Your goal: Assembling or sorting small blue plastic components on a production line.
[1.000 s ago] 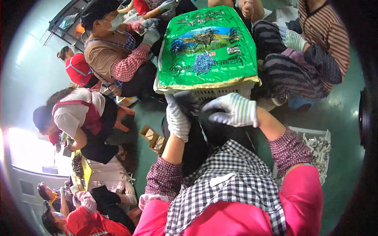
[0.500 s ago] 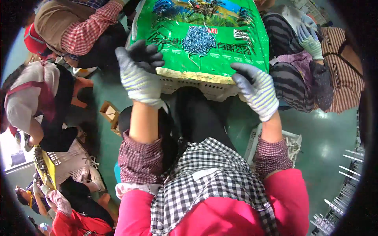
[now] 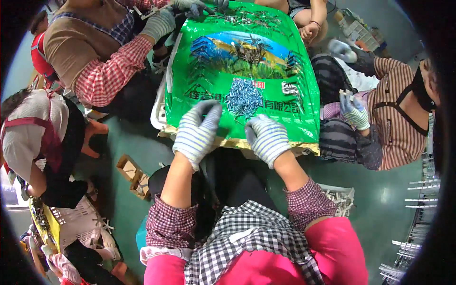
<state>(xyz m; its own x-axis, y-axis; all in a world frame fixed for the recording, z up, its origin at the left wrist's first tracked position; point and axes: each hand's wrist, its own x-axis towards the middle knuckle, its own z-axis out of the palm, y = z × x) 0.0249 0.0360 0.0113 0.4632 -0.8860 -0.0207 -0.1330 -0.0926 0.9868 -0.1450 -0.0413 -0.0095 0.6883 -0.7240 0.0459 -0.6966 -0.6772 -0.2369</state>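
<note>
My left hand (image 3: 198, 130), in a striped glove with grey fingers, hovers over the near edge of a green printed sheet (image 3: 209, 78). Its thumb and fingers are apart, with nothing visible between them. My right hand (image 3: 270, 137), gloved alike, is at the same edge, fingers bent and drawn together by the near side of a pile of small blue-grey screw-like pieces (image 3: 243, 97). Whatever its fingertips hold is hidden. Dark slim pieces (image 3: 197, 92) lie in slanting rows on the left of the sheet, and a similar dark heap (image 3: 251, 51) lies farther back.
Under the sheet shows a white crate (image 3: 160, 114). A co-worker's gloved hand (image 3: 161, 24) is at the far left; another co-worker's hand (image 3: 354, 114), right, holds a small pale part. Cardboard boxes (image 3: 132, 172) and a crate of parts (image 3: 341, 198) stand on the floor.
Both my hands have come inward, closer together below the pile, and my right fingers have bent in. The sheet appears lower in view. The right co-worker's hands have moved apart.
</note>
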